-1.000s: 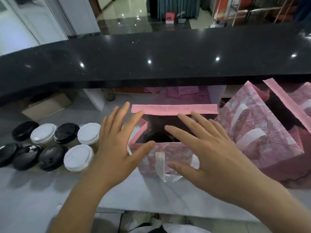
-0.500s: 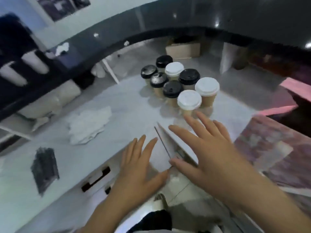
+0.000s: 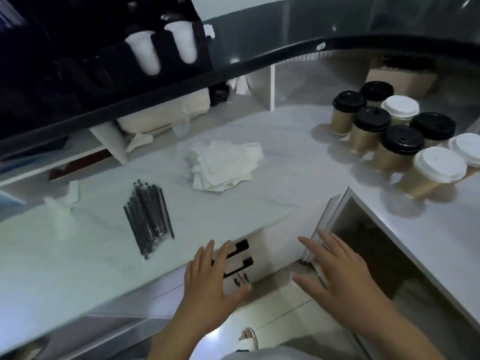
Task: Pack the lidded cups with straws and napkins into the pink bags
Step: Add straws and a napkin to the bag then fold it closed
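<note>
A: What could go wrong from here?

B: Both hands hang in the air with nothing in their grip. The left hand (image 3: 207,279) is spread flat in front of the drawer fronts (image 3: 241,258); the right hand (image 3: 335,271) is spread too, by the open cabinet door (image 3: 324,224). A careless reach to the right could tip the lidded cups (image 3: 394,136), which stand packed close together, some touching, on the right wing of the tabletop (image 3: 233,203).

A: And the straws?

B: The straws (image 3: 149,216) lie in a loose black bundle, apparently wrapped in clear film, on the left part of the tabletop. A sloppy pinch might drag several at once.

A: The napkins?

B: The napkins (image 3: 223,167) sit in a rumpled white heap near the middle. Grabbing one may pull more with it.

A: The pink bags?

B: Not in view at all, so whatever gets picked up will need carrying back.
</note>
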A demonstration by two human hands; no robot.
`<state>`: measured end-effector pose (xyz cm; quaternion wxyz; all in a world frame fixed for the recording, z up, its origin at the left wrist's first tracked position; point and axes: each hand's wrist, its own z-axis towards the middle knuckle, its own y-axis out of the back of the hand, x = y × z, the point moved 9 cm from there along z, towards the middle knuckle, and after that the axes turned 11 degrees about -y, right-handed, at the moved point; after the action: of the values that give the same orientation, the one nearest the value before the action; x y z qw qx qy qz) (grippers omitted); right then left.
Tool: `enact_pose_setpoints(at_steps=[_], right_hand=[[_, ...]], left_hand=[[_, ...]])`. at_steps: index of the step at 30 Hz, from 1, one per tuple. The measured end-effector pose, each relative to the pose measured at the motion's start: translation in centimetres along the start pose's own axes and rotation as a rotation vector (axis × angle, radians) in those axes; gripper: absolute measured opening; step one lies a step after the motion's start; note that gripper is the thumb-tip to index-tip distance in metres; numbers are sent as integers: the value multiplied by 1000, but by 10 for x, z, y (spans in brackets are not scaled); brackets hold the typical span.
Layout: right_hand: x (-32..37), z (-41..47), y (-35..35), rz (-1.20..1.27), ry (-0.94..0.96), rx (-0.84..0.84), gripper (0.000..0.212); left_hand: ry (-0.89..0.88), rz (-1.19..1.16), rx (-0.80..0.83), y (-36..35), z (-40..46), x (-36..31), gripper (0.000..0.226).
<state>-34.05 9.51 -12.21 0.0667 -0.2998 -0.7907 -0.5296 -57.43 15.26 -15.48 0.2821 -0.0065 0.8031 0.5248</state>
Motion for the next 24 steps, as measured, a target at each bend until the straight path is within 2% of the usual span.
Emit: enact_pose_setpoints(at_steps=[3,7,12,18,21,24], right_hand=[[24,15,-22,-9,-30,14,75],[49,36,-27,-1,-50,19,76],[63,79,-12,-76,-50,-6,77],[60,191,-3,-244,-43,-49,77],[51,241,-6,-360,-45,-78,80],[43,270,-11,-370,4,-101,82]], left_hand=[[3,10,72,-8,2,41,91],[-46,43,128,-11,15,62,91],[-60,20,73,10,48,71,90],[-75,-10,-71,65,107,73,85],[-141,-69,-212,98,150,65,70],[-168,-68,-326,120,193,59,52]])
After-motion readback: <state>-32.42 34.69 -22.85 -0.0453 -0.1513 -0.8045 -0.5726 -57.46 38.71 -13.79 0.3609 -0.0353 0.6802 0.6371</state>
